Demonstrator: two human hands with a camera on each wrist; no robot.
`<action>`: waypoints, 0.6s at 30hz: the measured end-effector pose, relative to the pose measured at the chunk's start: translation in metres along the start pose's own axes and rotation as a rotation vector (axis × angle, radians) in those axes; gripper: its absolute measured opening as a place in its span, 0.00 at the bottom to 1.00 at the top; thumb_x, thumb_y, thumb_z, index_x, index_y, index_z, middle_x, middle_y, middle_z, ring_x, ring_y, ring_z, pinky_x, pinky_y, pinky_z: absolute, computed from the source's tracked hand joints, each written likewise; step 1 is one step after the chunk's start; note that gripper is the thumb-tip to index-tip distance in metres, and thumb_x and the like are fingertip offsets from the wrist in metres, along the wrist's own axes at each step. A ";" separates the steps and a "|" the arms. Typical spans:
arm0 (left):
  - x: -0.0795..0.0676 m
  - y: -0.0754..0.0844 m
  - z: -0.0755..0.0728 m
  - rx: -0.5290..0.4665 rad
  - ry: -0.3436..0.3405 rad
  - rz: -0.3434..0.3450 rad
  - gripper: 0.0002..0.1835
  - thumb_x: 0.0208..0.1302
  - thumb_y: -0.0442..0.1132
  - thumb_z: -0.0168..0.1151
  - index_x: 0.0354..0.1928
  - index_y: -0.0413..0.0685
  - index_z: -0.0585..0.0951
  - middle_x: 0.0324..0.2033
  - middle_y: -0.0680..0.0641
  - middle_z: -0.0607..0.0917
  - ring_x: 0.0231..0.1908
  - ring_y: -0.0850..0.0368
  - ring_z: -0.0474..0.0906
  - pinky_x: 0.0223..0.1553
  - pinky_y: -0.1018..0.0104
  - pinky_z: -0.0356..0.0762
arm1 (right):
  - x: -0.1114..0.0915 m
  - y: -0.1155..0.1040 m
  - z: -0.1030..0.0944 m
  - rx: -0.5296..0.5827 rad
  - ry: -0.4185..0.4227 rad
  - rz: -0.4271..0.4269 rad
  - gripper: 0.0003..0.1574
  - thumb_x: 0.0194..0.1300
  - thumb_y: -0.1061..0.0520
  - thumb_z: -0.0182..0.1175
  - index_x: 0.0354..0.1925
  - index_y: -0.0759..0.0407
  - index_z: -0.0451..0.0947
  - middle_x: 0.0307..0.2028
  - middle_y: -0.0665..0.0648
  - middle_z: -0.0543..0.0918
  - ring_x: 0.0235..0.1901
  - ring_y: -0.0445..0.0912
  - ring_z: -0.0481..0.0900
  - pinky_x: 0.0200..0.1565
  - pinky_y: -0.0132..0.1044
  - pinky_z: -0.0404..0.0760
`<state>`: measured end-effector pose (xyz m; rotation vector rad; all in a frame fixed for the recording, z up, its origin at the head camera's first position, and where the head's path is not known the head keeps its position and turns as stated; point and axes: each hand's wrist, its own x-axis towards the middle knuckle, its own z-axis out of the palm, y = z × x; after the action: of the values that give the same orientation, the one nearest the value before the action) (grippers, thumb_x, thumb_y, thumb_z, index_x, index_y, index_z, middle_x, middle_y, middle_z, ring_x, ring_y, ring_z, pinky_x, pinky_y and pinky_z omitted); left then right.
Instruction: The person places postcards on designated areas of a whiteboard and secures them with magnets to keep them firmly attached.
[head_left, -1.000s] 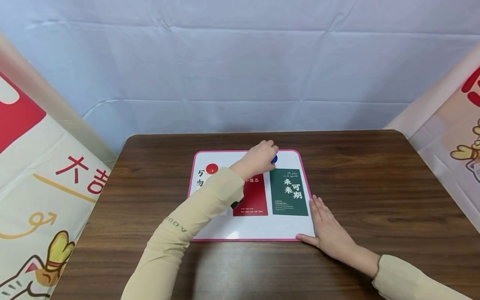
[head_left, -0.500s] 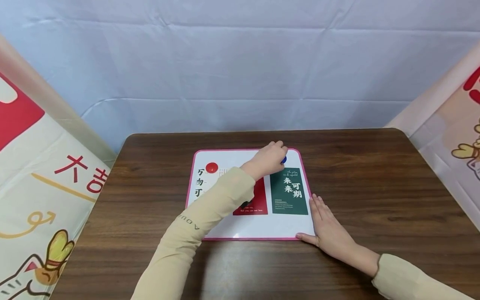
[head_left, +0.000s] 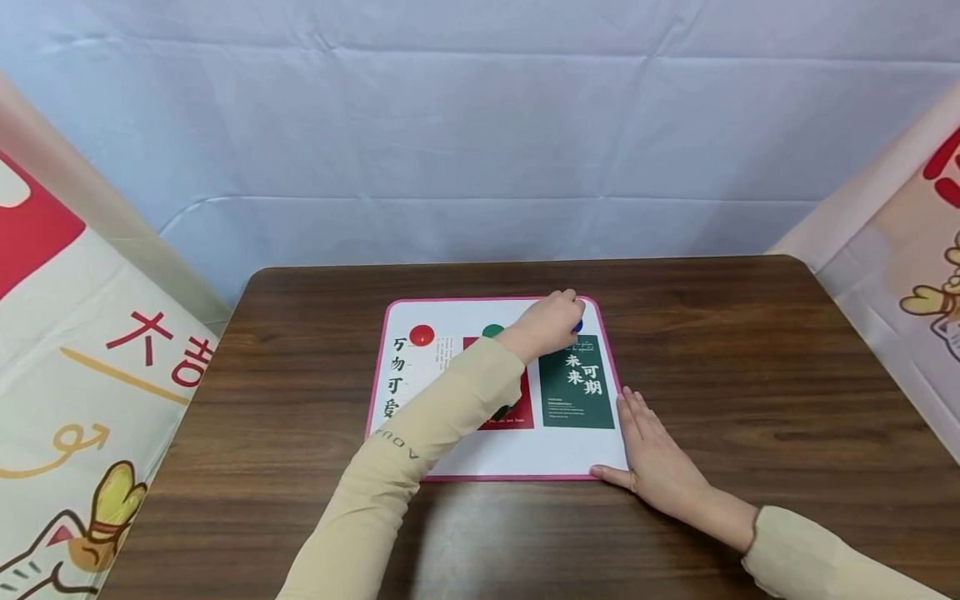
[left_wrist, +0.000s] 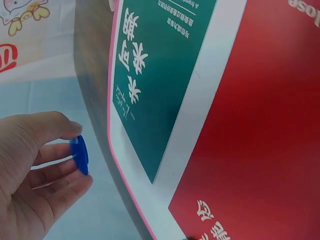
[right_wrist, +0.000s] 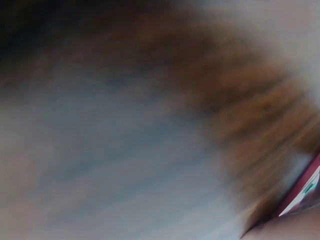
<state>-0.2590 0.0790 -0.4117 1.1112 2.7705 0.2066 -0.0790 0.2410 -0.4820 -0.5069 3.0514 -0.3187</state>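
Note:
Between thumb and fingers, my left hand (head_left: 546, 322) pinches a round blue magnet (left_wrist: 80, 155) above the top of the green card (head_left: 576, 392). That card lies at the right of a pink-edged whiteboard (head_left: 525, 454). A red magnet (head_left: 422, 335) sits on the white card (head_left: 396, 383) at the left, and a green magnet (head_left: 492, 331) at the top of the red card (head_left: 525, 408). The left sleeve hides parts of the white and red cards. Fingers straight, my right hand (head_left: 660, 462) rests against the board's lower right corner, its thumb at the bottom edge.
The whiteboard lies on a dark wooden table (head_left: 750, 375). Behind the table hangs a pale blue cloth (head_left: 480, 150). Printed cloths with cartoon drawings flank the table at left (head_left: 82, 400) and right (head_left: 922, 242).
My left hand has moved right along the board's top with the blue magnet, toward the upper right corner. The green magnet has come into view. My right hand has stayed in place.

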 end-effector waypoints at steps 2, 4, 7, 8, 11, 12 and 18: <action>0.001 0.001 0.001 0.009 -0.001 0.005 0.27 0.58 0.46 0.62 0.58 0.45 0.71 0.51 0.47 0.74 0.48 0.58 0.70 0.54 0.70 0.69 | 0.000 0.000 0.001 -0.002 0.006 -0.004 0.65 0.53 0.29 0.56 0.65 0.78 0.48 0.66 0.74 0.50 0.66 0.62 0.48 0.64 0.50 0.52; 0.002 0.002 0.003 0.019 -0.003 0.010 0.26 0.59 0.45 0.61 0.59 0.45 0.71 0.51 0.47 0.74 0.50 0.58 0.70 0.55 0.69 0.68 | 0.001 0.001 0.002 -0.006 0.014 -0.009 0.65 0.53 0.30 0.57 0.64 0.78 0.48 0.66 0.74 0.50 0.65 0.63 0.49 0.64 0.50 0.52; 0.003 0.004 0.005 0.024 -0.009 0.018 0.26 0.60 0.45 0.60 0.59 0.45 0.71 0.54 0.46 0.73 0.52 0.57 0.70 0.57 0.68 0.65 | 0.001 0.001 0.002 -0.010 0.018 -0.014 0.64 0.53 0.30 0.57 0.64 0.79 0.49 0.66 0.74 0.50 0.65 0.63 0.49 0.65 0.49 0.51; 0.003 0.004 0.006 0.024 -0.011 0.019 0.26 0.60 0.45 0.60 0.59 0.45 0.71 0.54 0.46 0.73 0.53 0.57 0.70 0.57 0.68 0.65 | 0.001 0.001 0.002 -0.010 0.018 -0.013 0.65 0.53 0.30 0.57 0.64 0.79 0.49 0.66 0.74 0.50 0.65 0.63 0.49 0.65 0.49 0.51; 0.004 0.004 0.008 0.019 -0.015 0.021 0.24 0.60 0.44 0.60 0.58 0.45 0.72 0.54 0.46 0.73 0.52 0.58 0.71 0.56 0.69 0.67 | 0.001 0.000 0.001 -0.010 0.014 -0.010 0.65 0.52 0.30 0.57 0.64 0.79 0.49 0.66 0.74 0.50 0.65 0.63 0.49 0.64 0.50 0.51; 0.004 0.004 0.009 0.015 -0.015 0.020 0.24 0.61 0.44 0.59 0.58 0.44 0.72 0.54 0.46 0.74 0.50 0.59 0.72 0.55 0.69 0.67 | 0.001 0.000 0.001 -0.009 0.011 -0.008 0.65 0.52 0.29 0.57 0.64 0.79 0.49 0.66 0.74 0.50 0.65 0.63 0.49 0.64 0.50 0.52; 0.006 0.004 0.013 0.030 -0.022 0.017 0.22 0.62 0.43 0.57 0.57 0.44 0.72 0.51 0.46 0.75 0.46 0.59 0.73 0.53 0.69 0.70 | 0.000 0.000 0.000 -0.007 -0.003 0.001 0.65 0.53 0.29 0.56 0.64 0.78 0.48 0.66 0.73 0.50 0.66 0.62 0.48 0.64 0.50 0.52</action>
<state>-0.2583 0.0873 -0.4241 1.1372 2.7545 0.1544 -0.0791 0.2404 -0.4821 -0.5056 3.0511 -0.3072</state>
